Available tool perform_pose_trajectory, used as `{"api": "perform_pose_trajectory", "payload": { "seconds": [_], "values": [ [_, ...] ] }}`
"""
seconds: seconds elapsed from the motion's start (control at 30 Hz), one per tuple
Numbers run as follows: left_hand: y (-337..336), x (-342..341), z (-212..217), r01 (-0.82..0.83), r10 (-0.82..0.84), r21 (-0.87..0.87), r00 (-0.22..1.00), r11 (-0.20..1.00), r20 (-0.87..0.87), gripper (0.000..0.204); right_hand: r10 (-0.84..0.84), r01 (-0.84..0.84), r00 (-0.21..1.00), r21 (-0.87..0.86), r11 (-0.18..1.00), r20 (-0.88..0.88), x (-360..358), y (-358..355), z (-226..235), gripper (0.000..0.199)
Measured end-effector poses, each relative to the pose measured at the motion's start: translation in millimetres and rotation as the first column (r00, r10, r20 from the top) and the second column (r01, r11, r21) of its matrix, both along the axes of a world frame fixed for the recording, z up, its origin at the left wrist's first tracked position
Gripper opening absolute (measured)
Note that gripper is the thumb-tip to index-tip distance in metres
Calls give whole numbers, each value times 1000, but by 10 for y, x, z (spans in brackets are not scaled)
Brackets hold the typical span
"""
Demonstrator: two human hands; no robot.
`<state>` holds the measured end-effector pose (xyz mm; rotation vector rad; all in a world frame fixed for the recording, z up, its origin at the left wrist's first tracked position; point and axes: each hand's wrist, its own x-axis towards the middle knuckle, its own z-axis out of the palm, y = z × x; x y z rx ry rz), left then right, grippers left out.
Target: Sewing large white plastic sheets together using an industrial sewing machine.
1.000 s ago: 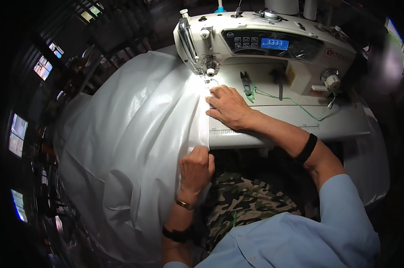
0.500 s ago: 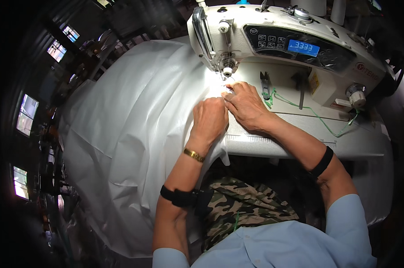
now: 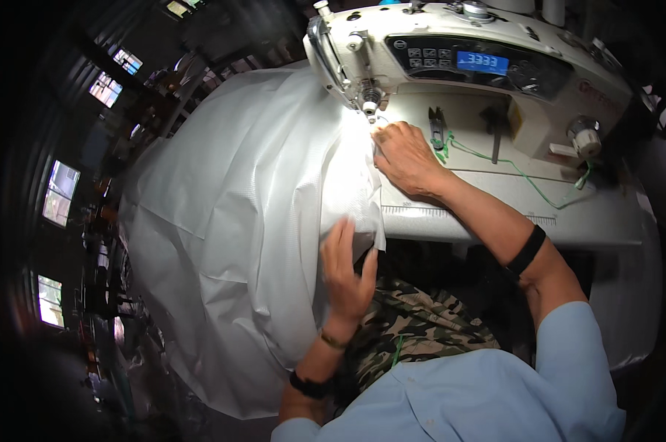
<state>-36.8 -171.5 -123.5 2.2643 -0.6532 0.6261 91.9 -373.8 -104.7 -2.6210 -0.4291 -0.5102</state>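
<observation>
A large sheet of white fabric [image 3: 229, 184] drapes over the left of the sewing machine table and hangs down in folds. Its right edge runs under the needle area of the white sewing machine [image 3: 429, 22], where the lamp glare hides detail. Close by the needle, my right hand [image 3: 408, 156] has its fingers closed on the fabric's edge. My left hand [image 3: 347, 269] is nearer to me, by the front edge of the table. Its fingers are stretched out and slightly blurred, over or against the hanging fabric, with nothing gripped.
On the machine bed, right of my right hand, lie thread snips [image 3: 437, 131] with a green cord [image 3: 521, 171] trailing from them. A ruler strip [image 3: 451, 212] runs along the table's front. The handwheel-like knob [image 3: 586, 138] is at the right.
My left hand has let go of the fabric edge beside the needle and moved back toward me, its fingers opening. My right hand stays by the needle. The whole view has shifted slightly.
</observation>
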Motion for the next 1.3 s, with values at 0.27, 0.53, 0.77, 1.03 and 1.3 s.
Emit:
{"api": "perform_pose_trajectory", "payload": {
  "seconds": [0.27,0.53,0.77,1.03,1.3],
  "values": [
    [874,-354,-1527,-428,373,-33,820,903,-434,36,-27,23,996,-46,999,-87,-159,111,0,54],
    [1238,-746,-938,-434,-160,-537,651,723,-742,29,40,1,992,327,945,-117,-550,-18,-106,42],
    [1563,-1165,-350,-347,-411,-715,633,607,-656,18,-24,66,982,222,973,-188,-608,293,-11,58],
    [1433,-971,-449,-312,-272,-541,611,781,-744,18,-57,102,971,188,977,-231,-1058,454,29,54],
    [1269,-1214,389,-526,-608,-827,597,197,-524,16,346,333,830,886,323,-438,-1498,730,-118,46]
  ]
}}
